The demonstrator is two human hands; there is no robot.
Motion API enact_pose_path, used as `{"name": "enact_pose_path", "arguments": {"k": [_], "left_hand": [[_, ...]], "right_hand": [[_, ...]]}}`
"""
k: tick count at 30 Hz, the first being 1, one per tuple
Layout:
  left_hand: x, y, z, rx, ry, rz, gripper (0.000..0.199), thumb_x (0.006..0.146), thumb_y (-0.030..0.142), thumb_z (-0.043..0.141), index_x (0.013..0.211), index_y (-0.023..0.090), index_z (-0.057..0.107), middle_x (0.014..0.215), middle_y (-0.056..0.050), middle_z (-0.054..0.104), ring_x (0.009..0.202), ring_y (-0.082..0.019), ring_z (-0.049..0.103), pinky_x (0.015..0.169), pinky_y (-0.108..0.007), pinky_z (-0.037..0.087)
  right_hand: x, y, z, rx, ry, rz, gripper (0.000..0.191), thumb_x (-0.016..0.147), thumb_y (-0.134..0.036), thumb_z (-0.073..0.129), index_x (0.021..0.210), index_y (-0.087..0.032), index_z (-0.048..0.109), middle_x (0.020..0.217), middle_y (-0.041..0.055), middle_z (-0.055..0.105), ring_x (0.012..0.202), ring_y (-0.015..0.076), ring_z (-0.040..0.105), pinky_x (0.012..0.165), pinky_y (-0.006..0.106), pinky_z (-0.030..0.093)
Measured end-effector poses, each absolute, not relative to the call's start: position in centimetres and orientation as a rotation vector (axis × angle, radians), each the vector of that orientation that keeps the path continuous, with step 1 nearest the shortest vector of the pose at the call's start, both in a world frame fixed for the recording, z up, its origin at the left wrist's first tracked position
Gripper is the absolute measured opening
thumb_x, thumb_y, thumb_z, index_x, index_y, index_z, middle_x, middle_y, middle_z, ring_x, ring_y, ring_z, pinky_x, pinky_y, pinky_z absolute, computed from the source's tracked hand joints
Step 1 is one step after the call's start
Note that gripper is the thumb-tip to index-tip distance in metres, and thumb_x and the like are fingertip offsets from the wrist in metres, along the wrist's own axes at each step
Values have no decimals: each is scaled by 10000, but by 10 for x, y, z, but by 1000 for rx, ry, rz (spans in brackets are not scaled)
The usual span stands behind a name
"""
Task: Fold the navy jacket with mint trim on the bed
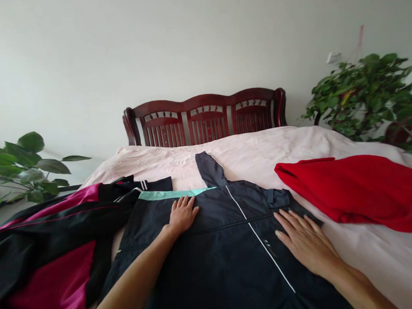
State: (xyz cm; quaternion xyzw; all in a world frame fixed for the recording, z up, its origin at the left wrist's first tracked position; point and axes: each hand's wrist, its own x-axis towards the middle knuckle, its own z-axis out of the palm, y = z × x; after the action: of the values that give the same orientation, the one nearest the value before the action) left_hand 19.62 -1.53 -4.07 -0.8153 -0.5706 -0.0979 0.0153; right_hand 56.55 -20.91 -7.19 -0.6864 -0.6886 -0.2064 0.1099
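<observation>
A dark navy jacket (213, 253) with white piping and a mint-green strip lies spread out in front of me. One sleeve (210, 168) sticks out past its far edge. My left hand (184, 214) rests flat on the jacket near the mint strip, fingers stretched out. On the jacket's right side lies my right hand (301, 237), palm down with the fingers extended, close to a folded-over dark part of the garment. Neither hand grips the cloth. The jacket's near end runs out of view at the bottom.
A pink sheet (248, 147) covers the surface under the clothes. Black and magenta clothing (55, 278) lies at the left, a folded red garment (356, 191) at the right. Behind stands a dark red wooden bench back (207, 119). Leafy plants (367, 96) flank both sides.
</observation>
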Motion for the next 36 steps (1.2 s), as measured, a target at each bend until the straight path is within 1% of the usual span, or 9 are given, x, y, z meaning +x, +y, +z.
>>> {"name": "enact_pose_path", "arguments": {"k": [3,7,12,15,18,27,31,36], "left_hand": [[195,-30,-48,-2528,-1761,-299,584,985,522,329,1492,244,411,1582,-104,385,1468,-295,309,1184,-479,241],[159,-45,-48,-2464,-1820,-266,619,985,527,327,1517,215,375,1589,-144,359,1476,-320,292,1175,-491,252],[111,-79,-46,-2394,-1876,-228,591,982,509,353,1511,249,389,1588,-113,369,1481,-296,288,1185,-472,241],[90,-106,-45,-2370,-1895,-226,568,980,490,371,1498,261,417,1589,-92,366,1485,-290,276,1181,-468,265],[75,-133,-46,-2393,-1874,-226,561,980,486,377,1497,275,416,1589,-83,362,1479,-275,292,1182,-456,280],[41,-198,-58,-2410,-1749,-277,525,980,467,401,1486,327,419,1573,-68,386,1462,-256,332,1188,-467,292],[30,-229,-58,-2455,-1709,-314,524,982,474,401,1496,372,380,1578,-45,377,1455,-261,349,1185,-491,303],[18,-256,-61,-2509,-1712,-293,553,980,449,432,1517,391,314,1601,-53,325,1464,-288,325,1165,-515,337]], "right_hand": [[567,-210,-70,-2085,-1999,-578,602,948,-516,304,1427,-226,526,1472,49,519,1371,309,433,1132,531,293],[567,-209,-67,-2128,-1994,-529,613,946,-517,295,1440,-226,513,1483,32,507,1385,310,411,1133,528,296],[562,-210,-62,-2140,-1972,-506,623,932,-521,292,1426,-224,528,1468,56,524,1367,314,431,1121,544,304],[561,-211,-61,-2137,-1954,-502,622,927,-528,276,1414,-244,540,1454,57,538,1355,306,445,1120,543,304],[561,-210,-61,-2120,-1949,-505,625,915,-531,281,1398,-244,555,1445,64,547,1347,308,454,1114,542,306],[563,-208,-64,-2092,-1938,-512,668,881,-542,271,1383,-225,577,1439,63,554,1325,319,473,1073,513,342],[566,-205,-67,-2046,-1926,-567,668,875,-517,252,1366,-225,599,1440,68,552,1315,334,479,1072,513,337],[575,-203,-79,-2070,-1959,-478,690,827,-537,314,1364,-213,602,1428,125,553,1312,354,485,1074,568,331]]}}
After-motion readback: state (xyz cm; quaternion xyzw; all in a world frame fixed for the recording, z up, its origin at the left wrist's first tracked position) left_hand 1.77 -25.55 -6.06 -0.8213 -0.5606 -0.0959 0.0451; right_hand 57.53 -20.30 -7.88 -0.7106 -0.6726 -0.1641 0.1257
